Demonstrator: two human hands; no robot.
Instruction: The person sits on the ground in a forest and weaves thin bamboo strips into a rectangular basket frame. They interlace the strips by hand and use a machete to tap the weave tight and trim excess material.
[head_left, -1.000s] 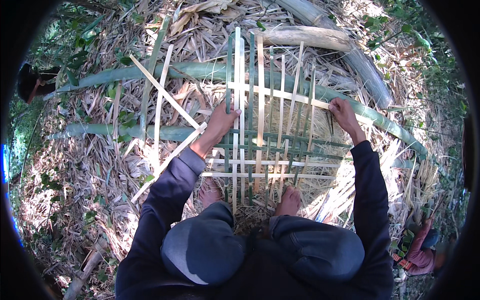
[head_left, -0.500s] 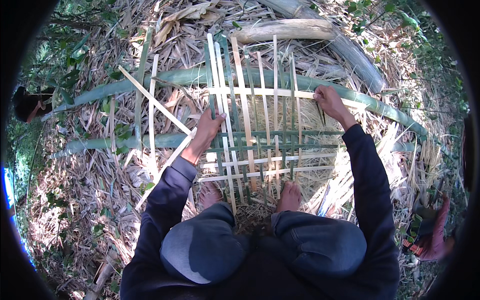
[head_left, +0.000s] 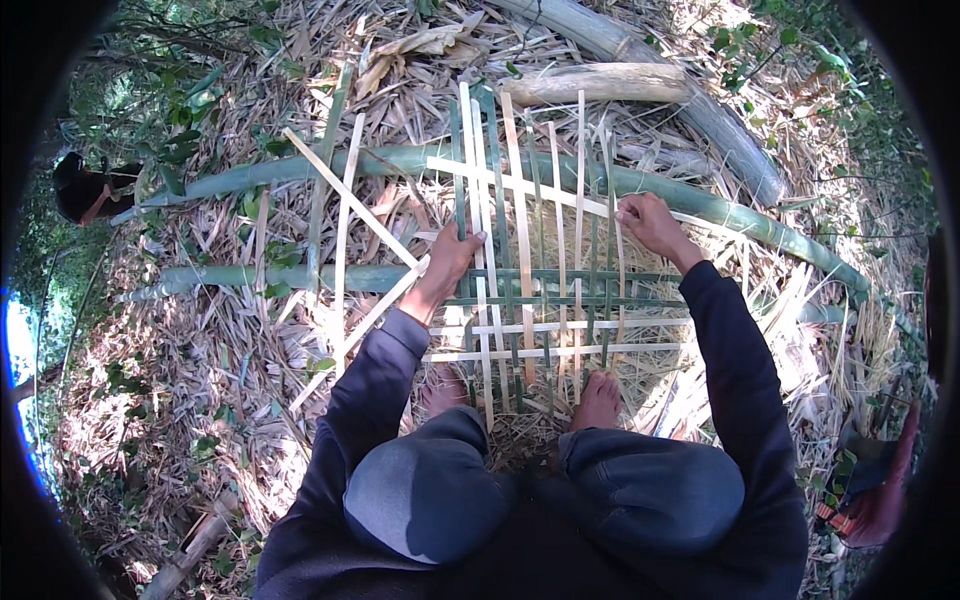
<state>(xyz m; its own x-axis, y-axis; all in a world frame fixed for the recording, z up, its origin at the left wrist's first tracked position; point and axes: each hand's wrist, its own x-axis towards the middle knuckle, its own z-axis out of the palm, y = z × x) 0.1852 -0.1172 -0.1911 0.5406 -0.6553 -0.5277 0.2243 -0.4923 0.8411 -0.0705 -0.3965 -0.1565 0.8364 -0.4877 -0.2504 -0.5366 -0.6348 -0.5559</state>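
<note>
Both hands slid apart. Left hand (head_left: 455, 252) pinches an upright strip, right hand (head_left: 648, 222) grips the far cross strip, keeping the mat (head_left: 540, 300) flat on the ground between bare feet.

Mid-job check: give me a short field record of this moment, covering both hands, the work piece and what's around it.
left hand: pressing on upright strips at the left side of the woven bamboo mat
right hand: gripping the top pale cross strip at the mat's right edge
bare feet: on the mat's near edge
green bamboo poles: lying under the mat
ground: dry leaf litter
</note>
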